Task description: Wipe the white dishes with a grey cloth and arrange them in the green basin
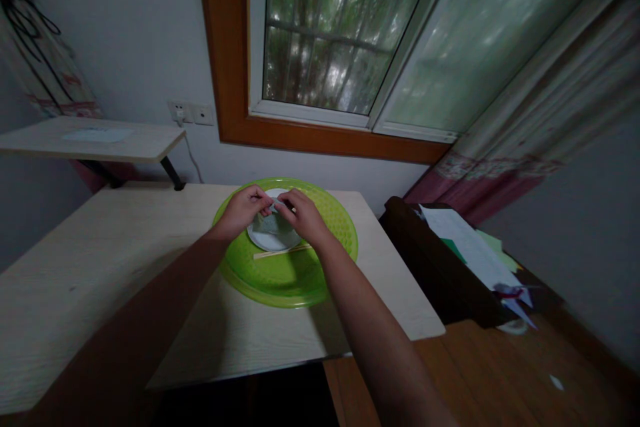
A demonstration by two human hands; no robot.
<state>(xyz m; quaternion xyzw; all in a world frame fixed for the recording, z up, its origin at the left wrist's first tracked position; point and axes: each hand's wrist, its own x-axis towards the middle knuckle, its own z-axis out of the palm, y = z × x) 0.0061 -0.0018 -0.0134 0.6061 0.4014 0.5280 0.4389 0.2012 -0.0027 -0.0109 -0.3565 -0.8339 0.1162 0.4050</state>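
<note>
Above a white plate [273,242], both of my hands are closed in a pinch, their fingertips almost meeting. My left hand [246,208] comes in from the left and grips the upper edge of a pale, thin sheet [270,221], which looks partly see-through; its exact kind is too small to make out. Opposite it, my right hand [303,213] pinches the same sheet. The fingers hide the top of the sheet and part of the plate. A pair of light wooden chopsticks [280,252] lies at the plate's near side, close under my right wrist.
Under the plate is a round green tray [290,297] on a pale wooden table [165,220]. A raised shelf [100,140] stands at the table's left. Beyond the right edge, papers [470,247] lie on a dark brown piece of furniture [440,267]. A window is behind.
</note>
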